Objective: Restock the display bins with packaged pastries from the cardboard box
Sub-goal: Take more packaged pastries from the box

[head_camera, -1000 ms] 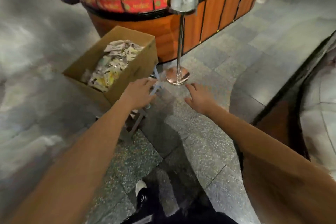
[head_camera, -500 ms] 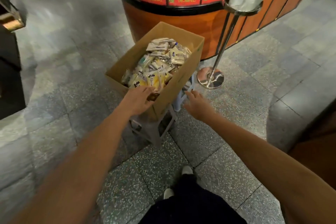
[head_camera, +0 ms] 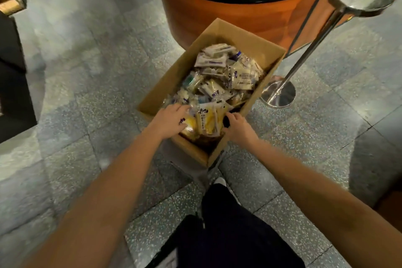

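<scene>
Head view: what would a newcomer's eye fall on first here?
An open box full of packets stands mid-frame. The left hand and right hand reach into its near end. Behind it curves an orange display with red signs; a shiny pole stands at right.

brown cardboard box [head_camera: 174, 76], yellow and white packaged pastries [head_camera: 208, 119], grey speckled floor [head_camera: 104, 98]

Matt, plain brown cardboard on the box [head_camera: 217, 35]. Glossy, crinkled plastic film around the packaged pastries [head_camera: 241, 76]. Mirror-polished metal on the pole [head_camera: 304, 54] and its round base [head_camera: 281, 95]. Smooth, faintly shiny orange wood-look panelling on the display stand [head_camera: 228, 19]. Speckled stone tile with dull sheen across the floor [head_camera: 97, 85]. Dark matt cloth on the trousers [head_camera: 228, 235].
</scene>
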Tool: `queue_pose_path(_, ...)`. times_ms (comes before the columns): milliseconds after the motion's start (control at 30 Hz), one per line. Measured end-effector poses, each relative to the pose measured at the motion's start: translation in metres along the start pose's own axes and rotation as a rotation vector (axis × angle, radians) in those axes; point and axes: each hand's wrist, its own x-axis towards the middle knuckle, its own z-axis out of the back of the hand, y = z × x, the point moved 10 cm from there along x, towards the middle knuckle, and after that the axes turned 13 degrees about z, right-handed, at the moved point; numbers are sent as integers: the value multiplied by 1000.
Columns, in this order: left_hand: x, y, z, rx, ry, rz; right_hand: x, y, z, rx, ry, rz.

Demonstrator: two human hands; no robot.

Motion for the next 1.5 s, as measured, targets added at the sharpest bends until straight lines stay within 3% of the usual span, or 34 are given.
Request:
queue_pose_path(300,97,-14,-30,138,194,-142,56,-39,-4,83,-11,-124)
queue_pose_path(700,164,-78,-102,558,217,-760,83,-65,-26,113,-278,-280)
queue_pose_path(833,170,-68,-131,637,184,-857,88,-62,-44,67,-267,-300)
queue_pose_path(1300,175,-7,-133,515,150,-791,105,-69,-89,73,-235,-507)
queue_pose_path(1500,206,40,-97,405,93,-555,101,-67,-103,54,-238,-564)
